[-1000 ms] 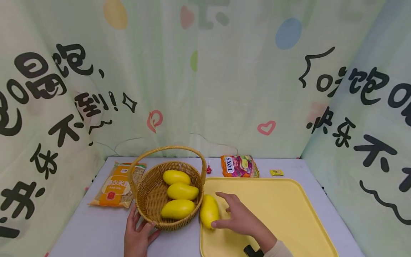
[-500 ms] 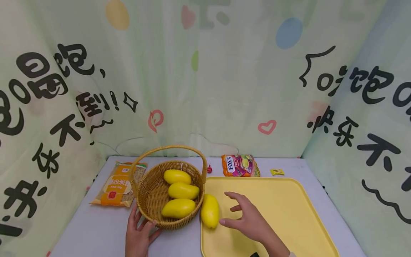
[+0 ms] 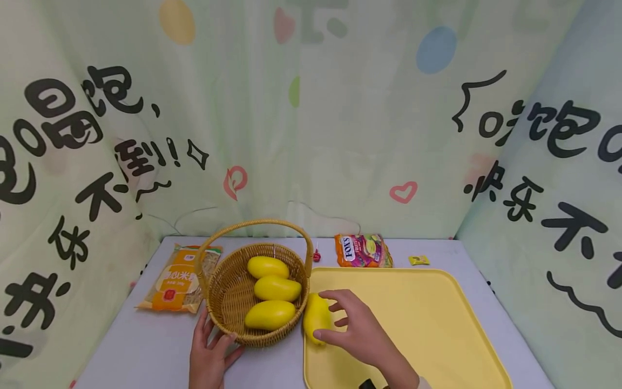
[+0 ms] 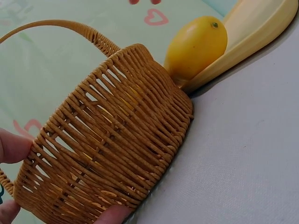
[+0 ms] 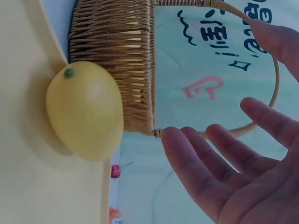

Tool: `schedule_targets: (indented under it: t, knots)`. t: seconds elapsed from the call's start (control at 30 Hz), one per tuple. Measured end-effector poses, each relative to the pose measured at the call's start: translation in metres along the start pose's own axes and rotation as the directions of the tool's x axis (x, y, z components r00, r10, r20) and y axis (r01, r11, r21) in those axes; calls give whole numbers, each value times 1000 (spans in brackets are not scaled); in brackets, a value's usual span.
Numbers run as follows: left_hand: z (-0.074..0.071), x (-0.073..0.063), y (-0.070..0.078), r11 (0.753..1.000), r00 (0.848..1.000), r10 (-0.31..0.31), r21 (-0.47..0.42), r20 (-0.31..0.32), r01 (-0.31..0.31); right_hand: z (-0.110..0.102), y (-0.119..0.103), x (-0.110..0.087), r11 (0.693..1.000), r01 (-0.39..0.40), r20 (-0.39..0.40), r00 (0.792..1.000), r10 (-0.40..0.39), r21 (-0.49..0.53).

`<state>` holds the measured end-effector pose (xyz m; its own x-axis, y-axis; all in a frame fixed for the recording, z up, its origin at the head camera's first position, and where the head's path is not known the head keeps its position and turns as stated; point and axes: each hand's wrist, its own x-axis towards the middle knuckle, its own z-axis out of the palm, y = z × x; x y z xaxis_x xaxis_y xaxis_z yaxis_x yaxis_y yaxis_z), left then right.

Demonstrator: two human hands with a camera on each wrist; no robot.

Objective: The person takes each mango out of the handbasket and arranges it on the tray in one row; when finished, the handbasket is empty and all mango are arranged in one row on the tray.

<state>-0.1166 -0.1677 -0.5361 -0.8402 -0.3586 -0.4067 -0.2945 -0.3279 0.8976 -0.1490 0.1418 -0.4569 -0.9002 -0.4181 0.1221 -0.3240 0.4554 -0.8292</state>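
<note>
A brown wicker basket [image 3: 230,302] with a tall handle stands on the table, bearing three yellow mangoes [image 3: 270,315]. At its near left side my left hand [image 3: 209,351] rests spread fingers against the weave; in the left wrist view fingertips [image 4: 14,147] touch the basket's wall. Another mango [image 3: 317,319] lies on the left edge of the yellow tray [image 3: 413,319], beside the basket. My right hand [image 3: 357,329] hovers over this mango with fingers and thumb apart. In the right wrist view a gap shows between the right hand [image 5: 247,182] and the mango [image 5: 84,112].
Behind the basket on the left lies an orange snack packet [image 3: 177,281]. Along the back are a red wrapped lollipop [image 3: 317,255], a purple Fox's candy bag [image 3: 363,250] and a small yellow packet [image 3: 419,260]. A printed curtain [image 3: 350,135] encloses the table.
My right hand drew back right from the mango, then came left over it again. The left hand, basket and mangoes stay in place.
</note>
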Motion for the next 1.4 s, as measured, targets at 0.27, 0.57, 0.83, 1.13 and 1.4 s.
schedule_targets:
  t: [0.27,0.57,0.83,1.13,1.4]
  knots:
    - [0,2,-1,1000,1000,-9,8,8,9,13,-17,18,993,89,116,990,-79,-84]
    - [0,4,-1,1000,1000,-22,11,21,22,26,-31,42,942,199,243,961,-134,-269]
    - [1,3,-2,1000,1000,-17,12,25,16,34,-44,75,907,236,351,930,-107,-350]
    - [1,4,-1,999,999,-37,21,27,37,46,-48,103,862,252,486,874,-8,-439]
    - [-1,0,2,1000,999,-29,8,24,28,62,-44,118,819,253,508,860,54,-516]
